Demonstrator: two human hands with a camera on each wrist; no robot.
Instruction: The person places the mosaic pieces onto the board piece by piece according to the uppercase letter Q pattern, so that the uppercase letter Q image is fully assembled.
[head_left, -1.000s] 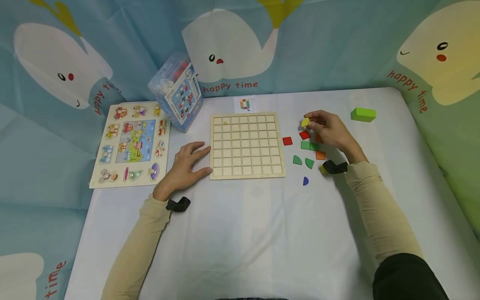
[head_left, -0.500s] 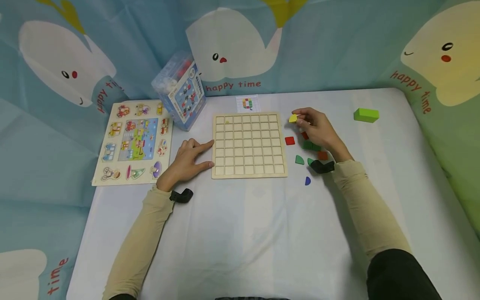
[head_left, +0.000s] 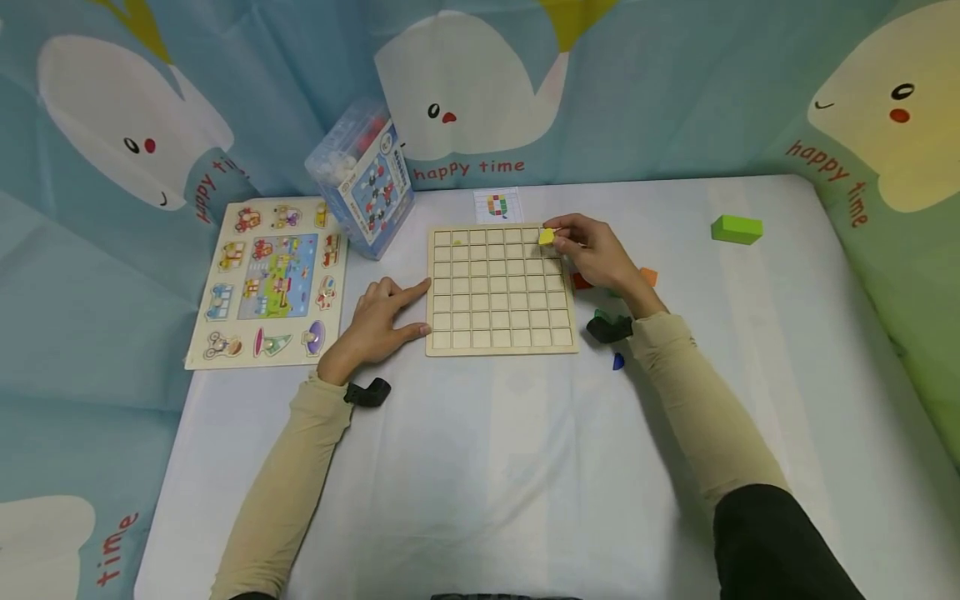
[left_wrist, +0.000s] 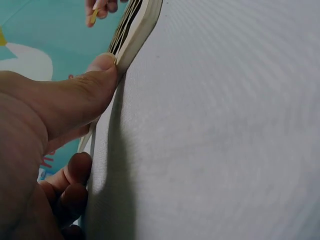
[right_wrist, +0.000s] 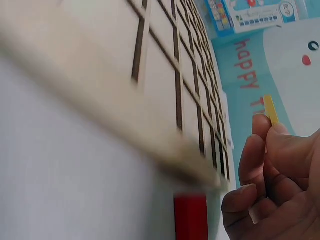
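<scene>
A wooden grid board [head_left: 498, 306] lies flat on the white table. The thumb and index fingertip of my left hand [head_left: 375, 321] touch its left edge, and the left wrist view shows the thumb [left_wrist: 87, 90] against the rim. Over the board's upper right corner, my right hand [head_left: 600, 254] pinches a small yellow tile [head_left: 547, 237] between thumb and fingers. The right wrist view shows this tile [right_wrist: 270, 110] edge-on, raised above the grid. Right of the board lie a red tile [head_left: 581, 282], an orange tile [head_left: 649, 276] and green pieces [head_left: 602, 315], partly hidden by the right hand and wrist.
Behind the board lies a small card [head_left: 497, 206] with a coloured pattern. A wooden picture puzzle [head_left: 213, 333] and a clear plastic box [head_left: 367, 187] are at the left. A blue half-round piece [head_left: 618, 362] lies at lower right, a green block [head_left: 737, 229] at far right.
My right hand has moved left with the yellow tile, from above the loose pieces to the board's upper right corner. The left hand stays at the board's left edge.
</scene>
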